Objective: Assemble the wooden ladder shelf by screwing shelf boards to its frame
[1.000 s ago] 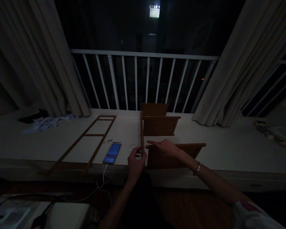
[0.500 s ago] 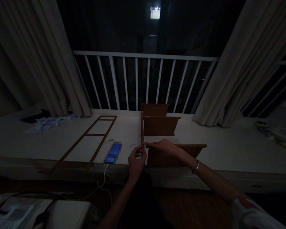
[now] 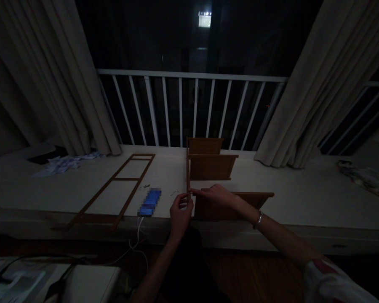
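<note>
A wooden rack (image 3: 213, 167) with several brown boards joined to one long side frame lies on the white window sill. At the near part of that side frame, my left hand (image 3: 180, 210) closes its thumb and fingers around the wood. My right hand (image 3: 219, 195) comes from the other side, above the nearest board (image 3: 252, 200). Its index finger points to the frame, and the tip meets the wood beside the left fingers. Something small seems to be at that fingertip, too dim to name. A thin bent metal piece (image 3: 174, 193) lies left of the frame.
Left on the sill lies a second wooden ladder-like frame (image 3: 126, 179). Small dark parts (image 3: 146, 186) and a phone (image 3: 150, 203) with a white cable (image 3: 139, 227) are beside it. Crumpled paper (image 3: 63, 163) lies farther left. White railing (image 3: 189, 75) and curtains (image 3: 290, 105) stand behind.
Both hands stay at the same spot on the side frame, with only a very slight shift of the right fingertip. The view has tilted a little.
</note>
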`<state>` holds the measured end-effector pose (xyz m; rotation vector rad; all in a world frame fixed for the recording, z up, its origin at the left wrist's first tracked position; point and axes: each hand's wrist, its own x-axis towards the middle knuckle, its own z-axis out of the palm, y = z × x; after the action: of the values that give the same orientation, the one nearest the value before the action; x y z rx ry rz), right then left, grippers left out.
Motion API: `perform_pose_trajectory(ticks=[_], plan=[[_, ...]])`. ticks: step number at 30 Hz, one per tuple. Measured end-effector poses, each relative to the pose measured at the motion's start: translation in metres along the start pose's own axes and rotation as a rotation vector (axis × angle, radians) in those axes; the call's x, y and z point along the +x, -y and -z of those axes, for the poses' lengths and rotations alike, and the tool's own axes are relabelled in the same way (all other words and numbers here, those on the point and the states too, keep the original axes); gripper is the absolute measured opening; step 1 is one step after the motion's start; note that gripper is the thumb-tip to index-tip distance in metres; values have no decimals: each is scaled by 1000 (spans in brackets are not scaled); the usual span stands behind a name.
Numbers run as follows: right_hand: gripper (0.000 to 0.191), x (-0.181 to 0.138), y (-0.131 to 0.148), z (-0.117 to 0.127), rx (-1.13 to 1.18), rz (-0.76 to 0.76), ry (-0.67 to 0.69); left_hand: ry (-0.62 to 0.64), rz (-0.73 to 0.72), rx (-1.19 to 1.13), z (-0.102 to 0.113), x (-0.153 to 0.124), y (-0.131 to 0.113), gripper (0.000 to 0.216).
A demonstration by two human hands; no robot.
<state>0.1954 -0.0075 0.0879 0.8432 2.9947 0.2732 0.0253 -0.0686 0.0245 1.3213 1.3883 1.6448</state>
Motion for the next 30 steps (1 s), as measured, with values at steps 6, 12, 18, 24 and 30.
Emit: perform_pose_trajectory(ticks=[6,12,18,24,30], plan=[[75,1,-1,-2,-16,4,9,1,9,-30,1,0,-1,27],[74,3,-2,-3,-17,16,15,24,3,-29,4,1,-4,27],[72,3,-1,-2,25,11,-1,77,-9,-33,9,2,1,27],[69,4,-2,-4,11,-3,-1,101,-16,-24,12,2,2,27],[74,7,0,-6,-14,-12,-4,73,-23,-38,11,0,2,30]])
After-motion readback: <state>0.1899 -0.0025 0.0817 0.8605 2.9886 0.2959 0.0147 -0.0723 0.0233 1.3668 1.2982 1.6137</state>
